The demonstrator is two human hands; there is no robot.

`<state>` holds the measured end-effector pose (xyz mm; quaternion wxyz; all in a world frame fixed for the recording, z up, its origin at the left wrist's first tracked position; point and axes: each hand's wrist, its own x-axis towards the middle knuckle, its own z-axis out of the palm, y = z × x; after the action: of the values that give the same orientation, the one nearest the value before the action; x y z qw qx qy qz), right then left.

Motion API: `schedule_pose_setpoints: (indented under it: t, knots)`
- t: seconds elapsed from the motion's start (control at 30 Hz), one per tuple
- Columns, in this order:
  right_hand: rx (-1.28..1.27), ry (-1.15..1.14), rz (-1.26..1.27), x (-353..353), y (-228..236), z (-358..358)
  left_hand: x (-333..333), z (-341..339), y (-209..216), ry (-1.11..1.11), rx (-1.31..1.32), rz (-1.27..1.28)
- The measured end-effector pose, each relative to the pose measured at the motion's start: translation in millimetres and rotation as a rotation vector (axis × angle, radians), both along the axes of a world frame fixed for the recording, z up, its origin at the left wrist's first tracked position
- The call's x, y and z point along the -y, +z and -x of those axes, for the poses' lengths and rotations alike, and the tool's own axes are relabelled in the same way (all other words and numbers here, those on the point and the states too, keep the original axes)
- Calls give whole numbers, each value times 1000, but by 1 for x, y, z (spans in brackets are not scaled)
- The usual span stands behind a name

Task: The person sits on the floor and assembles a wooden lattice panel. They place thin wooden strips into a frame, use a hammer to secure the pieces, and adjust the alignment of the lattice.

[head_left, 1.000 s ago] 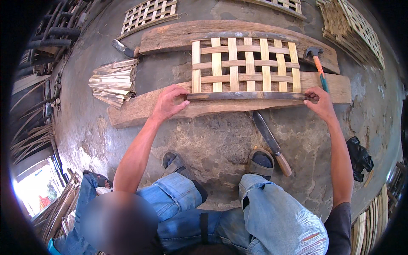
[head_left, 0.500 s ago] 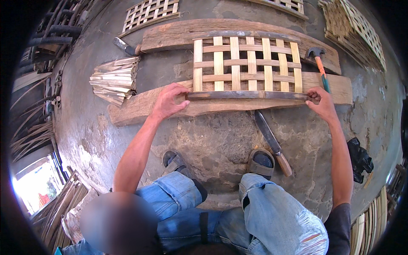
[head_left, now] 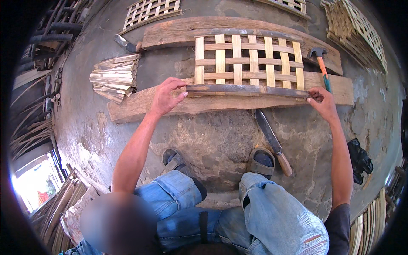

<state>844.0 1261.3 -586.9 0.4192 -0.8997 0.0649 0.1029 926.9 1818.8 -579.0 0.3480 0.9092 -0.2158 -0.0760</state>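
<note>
A dark bamboo strip (head_left: 246, 89) runs crosswise over the near ends of a woven bamboo lattice panel (head_left: 254, 61). At its left end the fingers of my left hand (head_left: 165, 98) are pinched. My right hand (head_left: 324, 104) grips the other end between thumb and fingers. Pale slat ends poke out a little on the near side of the strip. Another dark strip (head_left: 246, 32) edges the panel's far side. Two thick wooden beams, a near one (head_left: 148, 106) and a far one (head_left: 170, 36), lie under the panel.
Right of the panel, a claw hammer (head_left: 321, 66) rests on the beams. A large knife (head_left: 272, 138) lies on the floor before my feet, with another knife (head_left: 126, 44) at the far left. Nearby are a bundle of slats (head_left: 114, 76), stacked panels (head_left: 355, 36) and a black plastic bag (head_left: 360, 160).
Both hands have shifted the strip slightly away from me, its left end more than its right. Slat ends now show on its near side.
</note>
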Motion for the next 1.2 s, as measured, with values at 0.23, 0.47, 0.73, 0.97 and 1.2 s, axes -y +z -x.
schedule_pose_setpoints:
  t: [0.23,0.47,0.73,0.97,1.2]
  knots:
    - [13,43,9,0,4,0,-2,1,-1,-61,-2,-41]
    - [32,78,65,-1,8,0,-2,4,-6,-86,-13,-62]
    - [38,98,112,-1,7,-1,-2,5,-8,-100,21,-86]
    - [46,114,109,1,7,-1,-2,5,-9,-69,-42,-61]
    - [40,149,20,-6,5,-6,-13,8,-18,-77,0,-7]
